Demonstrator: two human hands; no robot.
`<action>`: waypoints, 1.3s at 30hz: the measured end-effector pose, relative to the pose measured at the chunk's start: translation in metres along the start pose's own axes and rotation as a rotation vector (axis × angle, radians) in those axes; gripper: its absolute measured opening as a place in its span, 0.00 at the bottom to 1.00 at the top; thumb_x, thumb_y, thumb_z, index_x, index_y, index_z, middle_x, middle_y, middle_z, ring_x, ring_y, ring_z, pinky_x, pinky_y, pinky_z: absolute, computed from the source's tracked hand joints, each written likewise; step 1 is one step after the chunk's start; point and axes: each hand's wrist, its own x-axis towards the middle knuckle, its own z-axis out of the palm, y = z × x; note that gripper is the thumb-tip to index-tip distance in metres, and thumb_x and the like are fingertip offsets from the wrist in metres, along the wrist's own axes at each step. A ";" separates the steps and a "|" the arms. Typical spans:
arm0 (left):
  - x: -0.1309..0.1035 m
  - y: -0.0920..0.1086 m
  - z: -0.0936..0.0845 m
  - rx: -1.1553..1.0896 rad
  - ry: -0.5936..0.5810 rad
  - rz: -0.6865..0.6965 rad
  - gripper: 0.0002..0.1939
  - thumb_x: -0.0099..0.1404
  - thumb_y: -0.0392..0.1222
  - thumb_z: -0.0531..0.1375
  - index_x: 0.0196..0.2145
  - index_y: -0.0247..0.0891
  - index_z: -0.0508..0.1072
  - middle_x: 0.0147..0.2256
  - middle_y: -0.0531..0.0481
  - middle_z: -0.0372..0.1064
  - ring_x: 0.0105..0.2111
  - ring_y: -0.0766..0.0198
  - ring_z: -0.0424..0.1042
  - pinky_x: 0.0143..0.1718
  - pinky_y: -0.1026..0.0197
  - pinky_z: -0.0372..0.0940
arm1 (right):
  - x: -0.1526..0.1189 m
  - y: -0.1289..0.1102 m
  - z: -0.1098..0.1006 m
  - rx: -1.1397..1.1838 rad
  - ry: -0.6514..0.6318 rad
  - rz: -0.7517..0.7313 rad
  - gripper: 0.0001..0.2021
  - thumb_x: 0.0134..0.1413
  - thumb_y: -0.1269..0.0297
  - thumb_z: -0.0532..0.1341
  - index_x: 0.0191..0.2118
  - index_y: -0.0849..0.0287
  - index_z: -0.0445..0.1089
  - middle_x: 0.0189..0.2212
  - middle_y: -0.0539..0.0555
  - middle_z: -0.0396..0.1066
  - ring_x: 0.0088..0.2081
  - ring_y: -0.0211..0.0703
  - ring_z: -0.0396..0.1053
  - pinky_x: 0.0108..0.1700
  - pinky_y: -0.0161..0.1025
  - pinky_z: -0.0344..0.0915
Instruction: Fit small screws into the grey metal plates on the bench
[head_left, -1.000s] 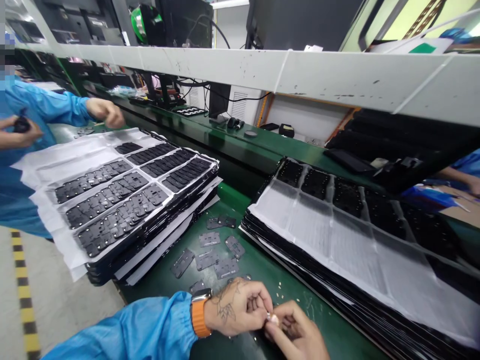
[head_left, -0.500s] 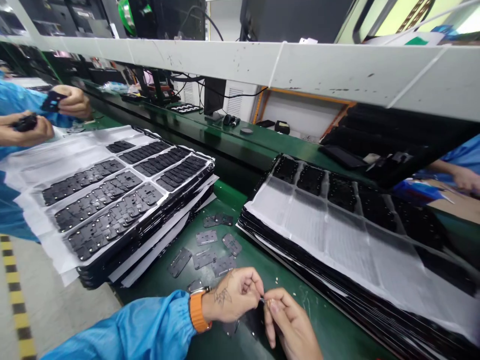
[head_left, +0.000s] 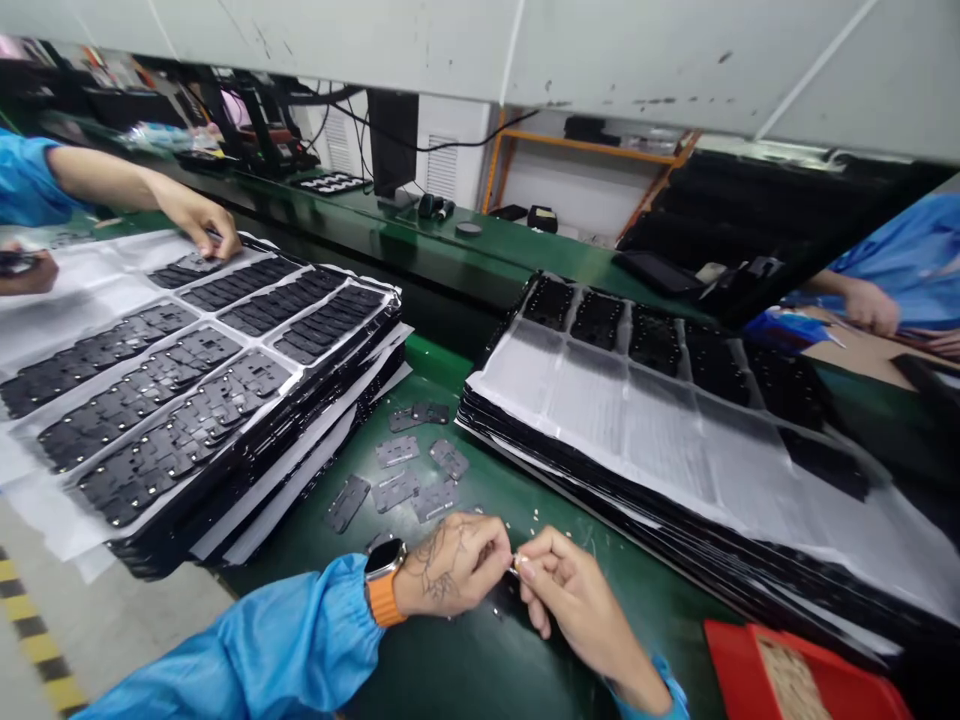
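My left hand (head_left: 450, 565) and right hand (head_left: 562, 595) meet fingertip to fingertip low over the green desk (head_left: 487, 670), both pinched shut on one tiny pale piece (head_left: 515, 566). I think I am fitting or pulling it apart; next I need a slow, careful twist. Just past lie loose grey plates (head_left: 409, 470). Since a second ago my hands slid forward, and a red bin (head_left: 731, 655) came into view.

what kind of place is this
Most likely a factory assembly line: stacked black trays of small dark plates, a green workbench, and a co-worker's hand reaching from a blue smock onto the trays.
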 end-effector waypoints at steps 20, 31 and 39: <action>0.002 -0.002 0.002 -0.084 0.023 -0.055 0.09 0.71 0.41 0.56 0.47 0.38 0.68 0.32 0.53 0.72 0.31 0.67 0.71 0.37 0.65 0.64 | 0.015 0.002 0.012 0.175 0.192 -0.206 0.18 0.61 0.48 0.63 0.39 0.61 0.68 0.22 0.49 0.68 0.22 0.35 0.66 0.25 0.34 0.66; 0.004 -0.002 -0.007 0.069 -0.066 -0.085 0.07 0.69 0.37 0.56 0.32 0.37 0.70 0.25 0.55 0.69 0.26 0.69 0.67 0.31 0.65 0.58 | 0.007 0.000 0.006 -0.043 0.139 -0.129 0.15 0.64 0.52 0.61 0.40 0.62 0.68 0.28 0.51 0.69 0.25 0.34 0.68 0.26 0.31 0.65; 0.004 -0.004 -0.002 -0.069 -0.061 -0.296 0.09 0.69 0.41 0.52 0.32 0.37 0.66 0.24 0.55 0.64 0.23 0.69 0.62 0.28 0.64 0.55 | 0.009 -0.002 0.004 0.088 0.043 -0.137 0.18 0.62 0.49 0.63 0.40 0.62 0.65 0.26 0.50 0.68 0.23 0.33 0.67 0.24 0.30 0.64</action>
